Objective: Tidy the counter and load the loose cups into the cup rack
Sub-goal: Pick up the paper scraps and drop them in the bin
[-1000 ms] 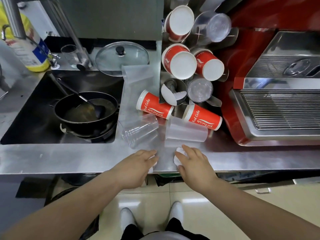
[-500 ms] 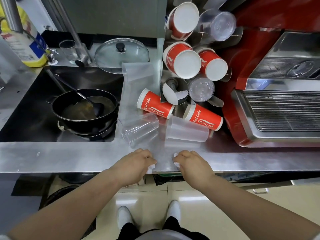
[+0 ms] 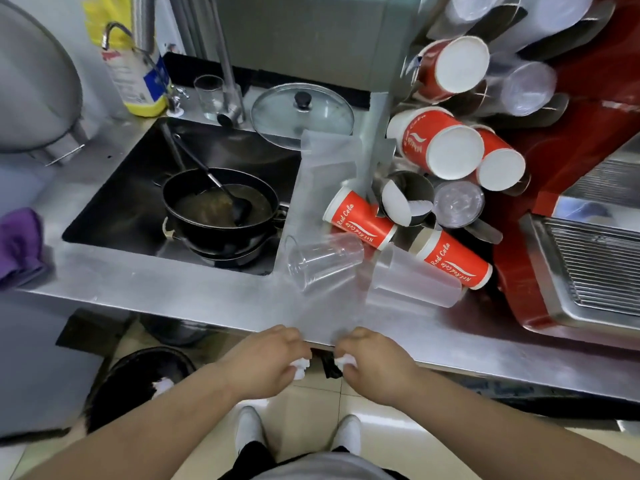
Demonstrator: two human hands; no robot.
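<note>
Hands pulled back off the desk (image 3: 180, 292) since a second ago: then flat on the steel over white scraps, now past its front edge, above the floor. Left hand (image 3: 266, 363) curled, fingers (image 3: 294, 355) pinching a wad of white paper (image 3: 300, 366); right hand (image 3: 374, 362) likewise closed on a second wad (image 3: 344, 361). Probably bound for the dark bin (image 3: 138, 382) at 8 o'clock, where a white scrap already shows. Tidying half nearly done, then; loading not yet begun.

Loose cups untouched at 12 o'clock of the hands, all on their sides: clear cup (image 3: 323, 261), thin and ribbed near the rim; frosted cup (image 3: 414, 280), softer-looking, matte; two red paper cups (image 3: 360, 220) and (image 3: 453, 259), tapered, white-rimmed. Rack (image 3: 408, 199) at 1 o'clock: metal tubes, angled, some holding red and clear cups, one tube with only paper discs inside. Desk brushed steel, dull sheen.
</note>
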